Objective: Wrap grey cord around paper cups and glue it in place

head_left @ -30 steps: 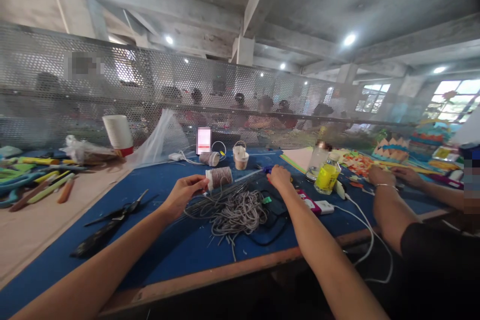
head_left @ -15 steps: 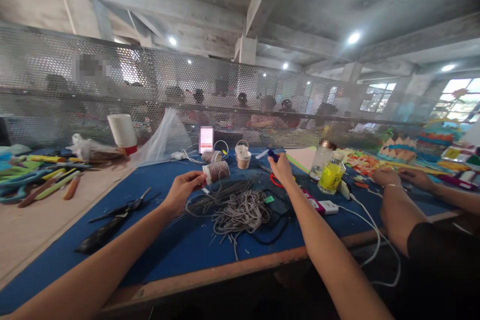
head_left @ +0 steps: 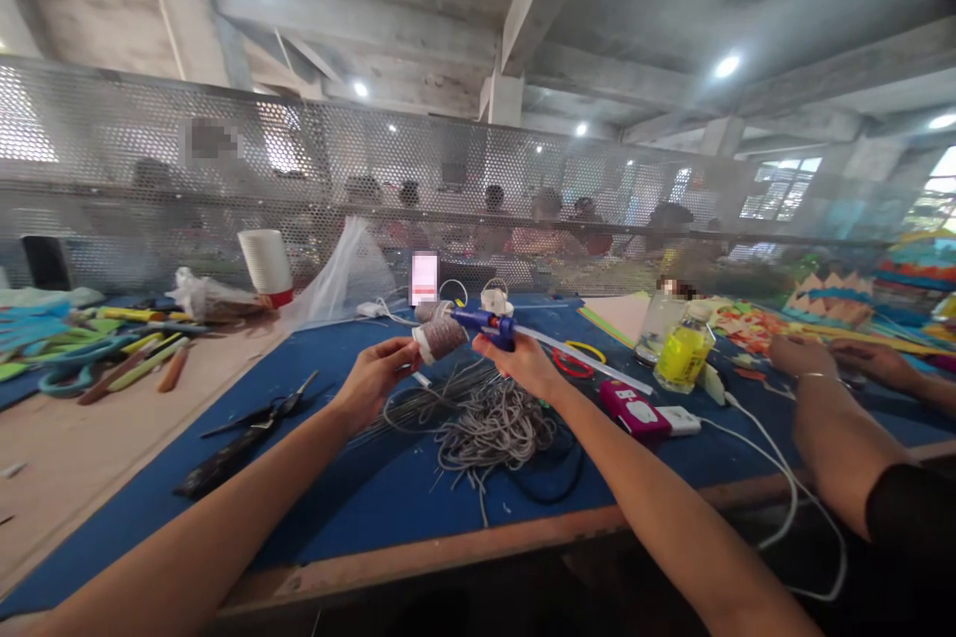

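My left hand [head_left: 375, 380] pinches the white rim of a small paper cup wrapped in grey-brown cord [head_left: 442, 338], which lies on its side in the air. Closed around a blue hot glue gun [head_left: 489, 324] is my right hand [head_left: 523, 358]. A long clear glue stick [head_left: 583, 354] sticks out of the gun's back, and its nozzle points left at the cup's wrapped side; whether they touch I cannot tell. Below both hands lies a tangled heap of grey cord [head_left: 497, 428]. Behind the gun stands a small handled bucket-shaped cup [head_left: 496, 297], partly hidden.
Black-handled scissors [head_left: 250, 433] lie at left, near several tools [head_left: 141, 358]. A stack of paper cups [head_left: 267, 264], a lit phone [head_left: 424, 279], a yellow-labelled bottle [head_left: 683, 348] and a purple box [head_left: 633, 410] stand around. A co-worker's hands [head_left: 807, 363] work at right.
My right hand has brought the glue gun left and nearer, up to the cord-wrapped cup. My left hand still holds the cup. The view has turned slightly left.
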### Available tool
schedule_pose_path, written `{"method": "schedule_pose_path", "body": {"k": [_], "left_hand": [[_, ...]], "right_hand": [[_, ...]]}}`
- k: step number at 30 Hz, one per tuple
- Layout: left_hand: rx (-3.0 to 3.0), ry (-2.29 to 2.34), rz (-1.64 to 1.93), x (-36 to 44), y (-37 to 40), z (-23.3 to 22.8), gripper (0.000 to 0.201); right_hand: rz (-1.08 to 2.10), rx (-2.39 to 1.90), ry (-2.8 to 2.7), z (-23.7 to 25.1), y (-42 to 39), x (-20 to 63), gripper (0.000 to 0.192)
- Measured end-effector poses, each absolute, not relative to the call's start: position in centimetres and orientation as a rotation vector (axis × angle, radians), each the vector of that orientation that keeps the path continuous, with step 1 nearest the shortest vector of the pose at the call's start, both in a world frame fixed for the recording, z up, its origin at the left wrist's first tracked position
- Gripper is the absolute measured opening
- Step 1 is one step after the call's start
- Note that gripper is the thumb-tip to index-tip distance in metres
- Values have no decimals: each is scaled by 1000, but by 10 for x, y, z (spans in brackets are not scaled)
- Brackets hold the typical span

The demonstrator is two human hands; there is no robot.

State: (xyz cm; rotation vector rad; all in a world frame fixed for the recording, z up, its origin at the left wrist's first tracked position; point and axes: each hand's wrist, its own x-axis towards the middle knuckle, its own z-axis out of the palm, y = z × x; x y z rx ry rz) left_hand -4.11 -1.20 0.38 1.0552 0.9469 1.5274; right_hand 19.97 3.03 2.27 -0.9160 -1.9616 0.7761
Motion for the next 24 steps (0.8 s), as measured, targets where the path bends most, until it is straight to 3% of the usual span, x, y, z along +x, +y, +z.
{"method": "schedule_pose_path", "body": {"k": [13, 24], "left_hand": [[1095, 918, 1508, -46, -9, 2, 23], [1118, 945, 1514, -45, -10, 3, 25]], "right_hand": [[466, -812, -2209, 22, 19, 195, 43], [420, -736, -2198, 20, 21, 194, 33]]}}
